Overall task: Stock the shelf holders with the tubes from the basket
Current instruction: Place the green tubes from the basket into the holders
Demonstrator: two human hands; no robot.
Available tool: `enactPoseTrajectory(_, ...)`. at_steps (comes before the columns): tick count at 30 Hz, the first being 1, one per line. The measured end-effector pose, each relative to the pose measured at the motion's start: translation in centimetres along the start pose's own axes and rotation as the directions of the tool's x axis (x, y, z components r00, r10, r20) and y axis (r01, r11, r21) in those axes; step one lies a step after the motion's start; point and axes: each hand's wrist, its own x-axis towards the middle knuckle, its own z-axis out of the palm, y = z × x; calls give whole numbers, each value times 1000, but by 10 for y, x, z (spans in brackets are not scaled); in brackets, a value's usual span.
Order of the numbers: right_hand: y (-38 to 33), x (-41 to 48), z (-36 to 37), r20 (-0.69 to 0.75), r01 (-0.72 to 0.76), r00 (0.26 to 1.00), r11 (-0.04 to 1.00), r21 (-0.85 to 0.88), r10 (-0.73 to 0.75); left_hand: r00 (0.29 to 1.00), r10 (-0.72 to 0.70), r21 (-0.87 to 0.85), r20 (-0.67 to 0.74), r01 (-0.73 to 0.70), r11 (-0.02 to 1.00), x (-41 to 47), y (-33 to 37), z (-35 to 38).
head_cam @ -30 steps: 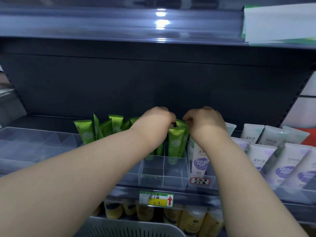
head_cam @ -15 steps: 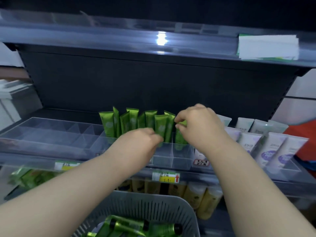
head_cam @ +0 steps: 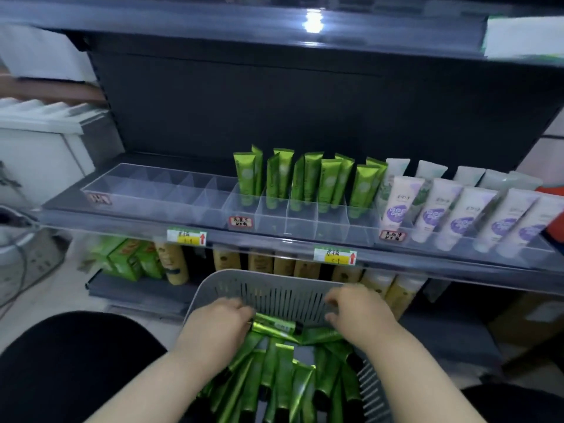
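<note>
Head-worn view, looking down at a store shelf. Both hands are inside a grey slotted basket (head_cam: 274, 280) that sits below the shelf's front edge (head_cam: 122, 228), well apart from the holders above.

The basket holds a loose pile of green tubes (head_cam: 274, 380). The left hand (head_cam: 219, 326) curls its fingers round the flat end of the top tube (head_cam: 276, 326), which lies crosswise on the pile with its black cap pointing at the right hand (head_cam: 358, 312). The right hand's fingers are bent near the basket's far wall, just beside that cap; blur hides whether they grip anything.

On the shelf, a clear divided holder (head_cam: 293, 218) has stocked tubes (head_cam: 309, 177) standing upright in its back row, and its front compartments are open. To its left is another clear holder (head_cam: 152, 190). To its right, white and purple tubes (head_cam: 442, 206) lean in rows.
</note>
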Motion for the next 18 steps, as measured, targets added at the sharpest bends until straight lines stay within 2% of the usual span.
enactPoseTrajectory(3,-7,-3,29,191,-46,981,999,23,40,978,-128,-62,163,139,988,-18,-6,19)
enactPoseTrajectory(8,-15,-2,74,430,-125,895,992,-8,116,940,-155,-159,303,210,965,-19,-4,33)
enactPoseTrajectory(12,-21,-1,103,528,-171,839,985,22,133,916,-144,-173,374,221,960,-12,-1,47)
enactPoseTrajectory(18,-24,0,142,594,-226,784,974,9,177,848,-151,-157,508,264,952,-3,-5,79)
